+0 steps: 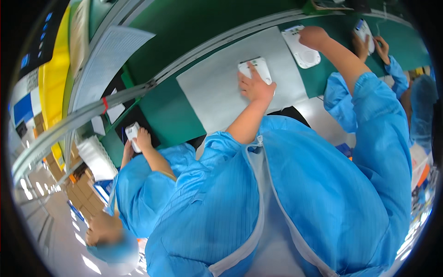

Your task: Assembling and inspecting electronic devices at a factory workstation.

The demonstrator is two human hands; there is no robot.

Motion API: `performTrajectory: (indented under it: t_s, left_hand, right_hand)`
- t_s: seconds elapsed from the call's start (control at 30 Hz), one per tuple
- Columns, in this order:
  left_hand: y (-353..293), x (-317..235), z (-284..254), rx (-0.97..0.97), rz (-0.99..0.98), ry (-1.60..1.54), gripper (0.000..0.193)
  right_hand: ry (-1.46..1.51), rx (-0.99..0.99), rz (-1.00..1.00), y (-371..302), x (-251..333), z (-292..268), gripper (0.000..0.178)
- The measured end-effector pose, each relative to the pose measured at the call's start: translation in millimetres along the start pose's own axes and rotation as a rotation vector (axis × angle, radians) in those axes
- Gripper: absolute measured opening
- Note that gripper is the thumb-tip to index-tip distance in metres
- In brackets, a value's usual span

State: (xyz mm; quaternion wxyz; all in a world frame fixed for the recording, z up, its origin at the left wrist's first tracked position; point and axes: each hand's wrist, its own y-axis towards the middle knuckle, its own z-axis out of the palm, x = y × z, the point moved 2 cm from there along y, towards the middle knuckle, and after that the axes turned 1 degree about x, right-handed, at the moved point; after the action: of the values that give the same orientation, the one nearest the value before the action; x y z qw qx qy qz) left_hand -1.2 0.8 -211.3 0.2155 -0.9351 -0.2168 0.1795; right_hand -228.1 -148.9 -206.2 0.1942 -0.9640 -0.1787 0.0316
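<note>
A white rectangular device with rounded corners (262,67) lies on the pale grey mat, a dark strip along its far edge. My left hand (254,87) is closed over its near part, fingers across its face and the thumb at its right side. Farther right, my right hand (314,38) is closed, knuckles up, at the right edge of a white plastic casing (307,57). That casing has a large round outline at its near end and small dark marks at its far end. The right fingertips are hidden, so whatever they pinch does not show.
The grey mat (207,87) covers part of the green bench (168,111), bounded by a metal rail (221,39). Co-workers in blue on both sides hold a white device (132,135) at left and another white device (364,36) at far right. A metal bar (124,98) crosses the left.
</note>
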Motion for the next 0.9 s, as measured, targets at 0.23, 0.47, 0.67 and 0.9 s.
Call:
performTrajectory:
  t_s: [0.23, 0.47, 0.67, 0.9]
  left_hand:
    - [39.9, 102.8, -69.2, -0.068, 0.154, -0.287, 0.113]
    - [60.4, 321.6, -151.6, -0.274, -0.411, 0.016, 0.105]
    - [79.0, 375.7, -177.9, -0.231, -0.169, 0.368, 0.066]
    - [118.1, 330.3, -167.9, -0.562, 0.286, 0.006, 0.033]
  right_hand:
    - [-0.002, 0.014, -0.056, 7.7, -1.2, 6.0, 0.025]
    - [-0.024, 0.064, -0.032, 5.9, -3.2, 3.2, 0.030]
    - [0.013, 0.108, 0.019, -5.3, -12.4, 15.3, 0.029]
    - [0.056, 0.100, -0.008, 4.9, 5.4, -3.4, 0.027]
